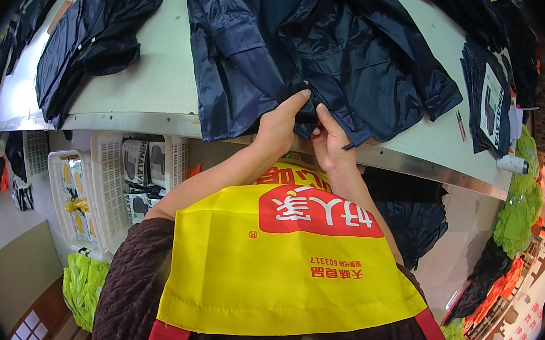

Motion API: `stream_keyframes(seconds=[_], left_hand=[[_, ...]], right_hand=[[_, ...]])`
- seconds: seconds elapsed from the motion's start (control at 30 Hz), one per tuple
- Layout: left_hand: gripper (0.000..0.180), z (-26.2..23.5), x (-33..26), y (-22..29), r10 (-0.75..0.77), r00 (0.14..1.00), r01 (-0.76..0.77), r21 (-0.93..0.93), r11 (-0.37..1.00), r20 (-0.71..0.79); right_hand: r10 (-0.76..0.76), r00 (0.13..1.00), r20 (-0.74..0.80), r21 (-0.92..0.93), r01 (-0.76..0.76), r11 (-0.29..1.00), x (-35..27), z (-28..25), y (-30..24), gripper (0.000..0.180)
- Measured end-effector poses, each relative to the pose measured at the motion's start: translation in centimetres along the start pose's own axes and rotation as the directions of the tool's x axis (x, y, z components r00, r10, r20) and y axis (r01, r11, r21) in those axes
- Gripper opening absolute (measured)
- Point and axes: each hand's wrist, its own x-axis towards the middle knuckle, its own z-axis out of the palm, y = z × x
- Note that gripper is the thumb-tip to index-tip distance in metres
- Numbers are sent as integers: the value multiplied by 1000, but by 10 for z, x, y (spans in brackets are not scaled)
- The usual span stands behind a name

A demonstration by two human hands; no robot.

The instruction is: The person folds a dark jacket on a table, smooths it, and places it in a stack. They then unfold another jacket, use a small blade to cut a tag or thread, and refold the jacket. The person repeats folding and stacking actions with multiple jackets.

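A shiny navy-blue jacket (237,60) lies spread on the pale worktable (158,58), its hem hanging slightly over the near edge. At the bottom of the front opening, my left hand (278,125) is closed on the fabric, thumb on top. Close beside it, my right hand (334,140) pinches the other front edge, thumb up and fingers curled underneath. The two thumbs are a little apart. Whatever small part sits between the fingertips is too hidden to make out.
Dark folded garments (86,44) lie at the table's left. On the right are a stack of dark packages (489,100), a pen (461,125) and a thread spool (512,165). White plastic baskets (106,186) with packets stand below left. Bright green cloth (521,196) hangs at right.
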Motion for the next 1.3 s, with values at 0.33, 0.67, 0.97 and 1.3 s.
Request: stream_keyframes(seconds=[0.33,0.67,0.97,1.3], left_hand=[[20,-11,8,-10,75,992,-74,-12,997,98],[23,-27,10,-2,146,937,-248,308,919,317],[26,-35,12,7,-66,995,31,370,929,80],[37,-42,1,35,-181,981,176,694,698,-66]], right_hand=[[0,997,-72,-24,-2,1000,6,9,5,22],[202,979,-37,38,-200,979,26,-15,15,9],[198,848,492,-870,485,85,-63,18,-44,43],[330,685,649,-534,720,-443,18,40,-61,10]])
